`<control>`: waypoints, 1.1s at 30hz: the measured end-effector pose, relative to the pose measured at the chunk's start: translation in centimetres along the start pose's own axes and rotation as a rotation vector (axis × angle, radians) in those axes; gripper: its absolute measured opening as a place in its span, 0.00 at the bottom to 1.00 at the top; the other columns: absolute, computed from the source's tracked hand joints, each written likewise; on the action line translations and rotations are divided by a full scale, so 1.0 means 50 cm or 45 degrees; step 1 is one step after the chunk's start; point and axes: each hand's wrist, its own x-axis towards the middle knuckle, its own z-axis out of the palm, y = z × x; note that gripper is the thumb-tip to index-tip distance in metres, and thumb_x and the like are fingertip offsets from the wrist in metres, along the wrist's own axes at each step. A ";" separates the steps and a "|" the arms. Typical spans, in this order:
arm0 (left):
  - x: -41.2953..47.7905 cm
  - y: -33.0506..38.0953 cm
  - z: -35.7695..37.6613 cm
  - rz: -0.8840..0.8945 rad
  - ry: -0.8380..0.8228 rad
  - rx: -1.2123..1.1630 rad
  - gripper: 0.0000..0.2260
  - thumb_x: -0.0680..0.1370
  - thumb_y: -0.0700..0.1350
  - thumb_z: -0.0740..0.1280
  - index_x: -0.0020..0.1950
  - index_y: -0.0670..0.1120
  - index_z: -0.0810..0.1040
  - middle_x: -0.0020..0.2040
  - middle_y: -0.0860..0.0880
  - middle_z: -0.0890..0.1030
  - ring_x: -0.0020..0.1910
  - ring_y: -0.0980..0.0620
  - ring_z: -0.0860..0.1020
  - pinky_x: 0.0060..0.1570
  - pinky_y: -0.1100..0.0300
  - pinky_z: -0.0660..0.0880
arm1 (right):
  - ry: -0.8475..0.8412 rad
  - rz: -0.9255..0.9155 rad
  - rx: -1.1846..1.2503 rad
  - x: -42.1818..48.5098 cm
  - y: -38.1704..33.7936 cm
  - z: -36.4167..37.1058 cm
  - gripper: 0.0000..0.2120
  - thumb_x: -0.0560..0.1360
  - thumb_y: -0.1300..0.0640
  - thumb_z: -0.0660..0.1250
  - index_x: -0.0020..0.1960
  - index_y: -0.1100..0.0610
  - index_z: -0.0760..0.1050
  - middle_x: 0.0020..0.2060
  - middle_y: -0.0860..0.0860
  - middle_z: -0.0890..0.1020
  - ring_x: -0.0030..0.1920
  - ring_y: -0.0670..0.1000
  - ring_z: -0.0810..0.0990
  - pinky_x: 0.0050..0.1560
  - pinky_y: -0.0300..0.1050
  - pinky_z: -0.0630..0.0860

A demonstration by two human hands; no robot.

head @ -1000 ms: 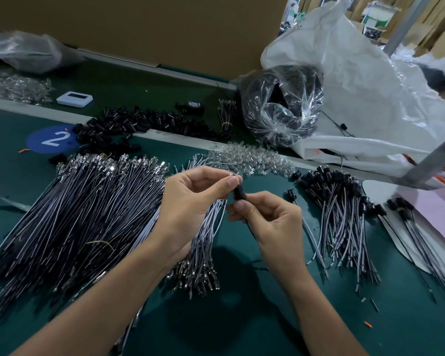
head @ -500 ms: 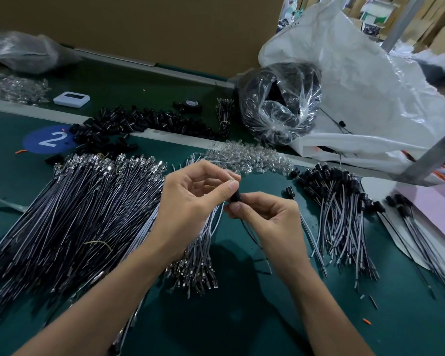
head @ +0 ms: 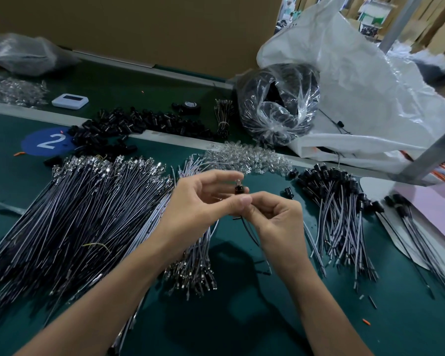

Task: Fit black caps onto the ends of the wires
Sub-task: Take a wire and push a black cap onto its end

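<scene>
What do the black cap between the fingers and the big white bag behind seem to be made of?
Black cap: probably moulded plastic, dull black with faint sheen. White bag: seemingly thin plastic film, translucent, crinkled, with glossy highlights.

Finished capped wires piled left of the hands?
No, the capped wires lie to the right of the right hand; the left pile shows bare metal terminals.

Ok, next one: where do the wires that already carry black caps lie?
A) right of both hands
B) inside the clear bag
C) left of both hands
A: the capped wires lie on the green table right of the right hand; the uncapped pile left of the left hand shows bare metal terminals.
</scene>
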 end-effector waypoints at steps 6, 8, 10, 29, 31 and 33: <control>-0.001 -0.006 0.007 0.030 -0.017 0.017 0.13 0.67 0.44 0.75 0.50 0.45 0.85 0.46 0.48 0.87 0.47 0.51 0.85 0.48 0.66 0.78 | 0.046 -0.037 -0.028 0.001 0.001 -0.002 0.06 0.71 0.60 0.71 0.44 0.50 0.84 0.40 0.48 0.87 0.43 0.50 0.86 0.47 0.46 0.80; -0.003 -0.011 0.013 0.067 0.017 -0.005 0.12 0.67 0.45 0.75 0.49 0.46 0.86 0.46 0.48 0.87 0.47 0.50 0.85 0.48 0.65 0.79 | 0.054 -0.043 -0.024 0.002 0.001 -0.003 0.06 0.71 0.59 0.71 0.43 0.50 0.84 0.38 0.49 0.87 0.42 0.51 0.85 0.47 0.47 0.81; -0.004 -0.015 0.016 0.108 0.043 -0.002 0.12 0.67 0.45 0.75 0.50 0.47 0.86 0.47 0.49 0.87 0.48 0.50 0.85 0.49 0.63 0.80 | 0.058 -0.053 -0.055 0.002 -0.001 -0.004 0.06 0.71 0.60 0.71 0.42 0.50 0.83 0.37 0.48 0.86 0.41 0.50 0.85 0.46 0.45 0.80; -0.008 -0.003 0.025 0.190 0.165 -0.096 0.05 0.70 0.44 0.75 0.44 0.49 0.87 0.43 0.48 0.87 0.43 0.51 0.85 0.42 0.62 0.80 | 0.046 -0.087 -0.059 -0.023 -0.015 0.024 0.02 0.70 0.60 0.73 0.41 0.55 0.84 0.35 0.48 0.86 0.38 0.51 0.84 0.45 0.56 0.80; -0.006 -0.002 0.030 0.099 0.194 -0.190 0.06 0.69 0.46 0.73 0.43 0.48 0.87 0.41 0.46 0.87 0.42 0.51 0.85 0.42 0.62 0.81 | 0.063 -0.092 -0.109 -0.029 -0.020 0.027 0.01 0.71 0.59 0.73 0.42 0.55 0.84 0.35 0.47 0.86 0.37 0.55 0.83 0.42 0.59 0.79; -0.001 0.002 0.024 0.035 0.237 -0.286 0.08 0.68 0.48 0.72 0.43 0.47 0.87 0.41 0.45 0.86 0.41 0.50 0.85 0.41 0.61 0.81 | 0.038 -0.101 -0.132 -0.028 -0.035 0.028 0.04 0.73 0.53 0.72 0.43 0.52 0.84 0.35 0.46 0.85 0.35 0.53 0.83 0.40 0.57 0.79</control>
